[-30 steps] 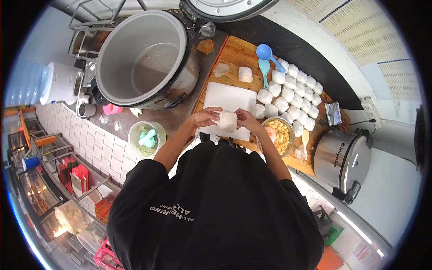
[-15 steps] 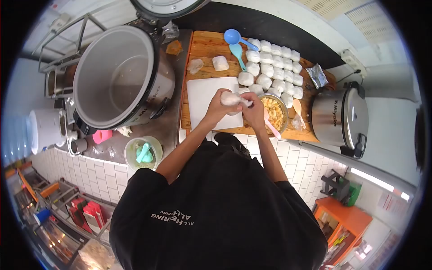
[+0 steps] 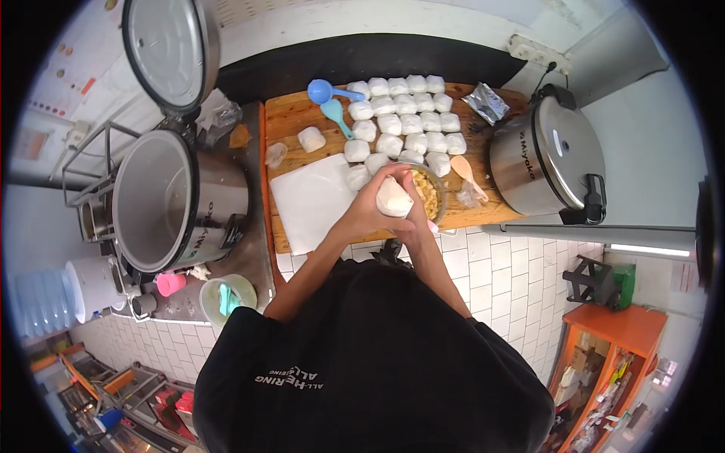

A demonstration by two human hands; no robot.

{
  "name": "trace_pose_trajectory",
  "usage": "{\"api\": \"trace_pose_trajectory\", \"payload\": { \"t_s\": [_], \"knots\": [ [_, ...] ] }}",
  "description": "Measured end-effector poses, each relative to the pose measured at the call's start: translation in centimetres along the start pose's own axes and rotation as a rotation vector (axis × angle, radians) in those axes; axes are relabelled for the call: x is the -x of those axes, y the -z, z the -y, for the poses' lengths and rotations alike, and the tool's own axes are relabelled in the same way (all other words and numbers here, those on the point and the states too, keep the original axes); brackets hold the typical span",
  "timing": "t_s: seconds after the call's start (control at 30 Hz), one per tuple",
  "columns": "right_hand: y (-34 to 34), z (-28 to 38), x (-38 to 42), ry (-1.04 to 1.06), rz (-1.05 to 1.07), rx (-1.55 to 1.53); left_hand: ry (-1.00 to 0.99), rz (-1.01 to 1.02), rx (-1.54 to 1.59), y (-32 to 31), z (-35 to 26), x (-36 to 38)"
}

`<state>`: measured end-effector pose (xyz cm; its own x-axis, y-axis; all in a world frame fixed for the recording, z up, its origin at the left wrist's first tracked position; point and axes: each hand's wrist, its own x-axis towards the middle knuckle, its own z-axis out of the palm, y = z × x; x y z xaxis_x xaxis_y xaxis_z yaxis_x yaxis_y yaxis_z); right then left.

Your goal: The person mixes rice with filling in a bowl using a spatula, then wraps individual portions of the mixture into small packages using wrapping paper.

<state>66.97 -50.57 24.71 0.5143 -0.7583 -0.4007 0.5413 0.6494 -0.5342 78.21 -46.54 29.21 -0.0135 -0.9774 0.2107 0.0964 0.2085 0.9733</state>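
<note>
A white wrapped rice ball (image 3: 394, 198) is cupped between my two hands above the front edge of the wooden table. My left hand (image 3: 366, 211) curls round its left side. From the right, my right hand (image 3: 414, 224) presses against it, fingers closed. Just behind the hands is a bowl of chopped yellowish food (image 3: 432, 198), partly covered by my right hand. Rows of similar white wrapped bundles (image 3: 410, 124) fill the table's back. A white sheet (image 3: 308, 204) lies left of my hands, with a single white bundle (image 3: 311, 139) beyond it.
A blue scoop (image 3: 320, 91), a teal spoon (image 3: 333, 113) and a peach rice paddle (image 3: 464, 170) lie on the table. An open rice cooker (image 3: 155, 200) stands left, a lidded one (image 3: 555, 158) right. Crumpled foil (image 3: 487, 103) sits at the back right. A tub (image 3: 229, 296) is front left.
The fingers that pinched the wrap's twisted end are now closed round the ball, both hands cupping it. The view has shifted, showing more of the wall and the open cooker's lid.
</note>
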Motion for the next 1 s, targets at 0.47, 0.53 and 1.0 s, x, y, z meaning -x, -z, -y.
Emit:
{"api": "trace_pose_trajectory", "payload": {
  "t_s": [0.47,0.53,1.0],
  "knots": [
    [13.4,8.2,-0.2,0.322,0.106,0.9,0.578,-0.506,0.777,-9.8,10.6,-4.5],
    [17.2,10.1,-2.5,0.413,-0.079,0.987,0.596,-0.485,0.771,-10.4,10.4,-4.8],
    [38.8,12.5,-6.0,0.372,-0.75,2.096,0.631,-0.195,0.181,-14.3,13.5,-8.1]
  ]
}}
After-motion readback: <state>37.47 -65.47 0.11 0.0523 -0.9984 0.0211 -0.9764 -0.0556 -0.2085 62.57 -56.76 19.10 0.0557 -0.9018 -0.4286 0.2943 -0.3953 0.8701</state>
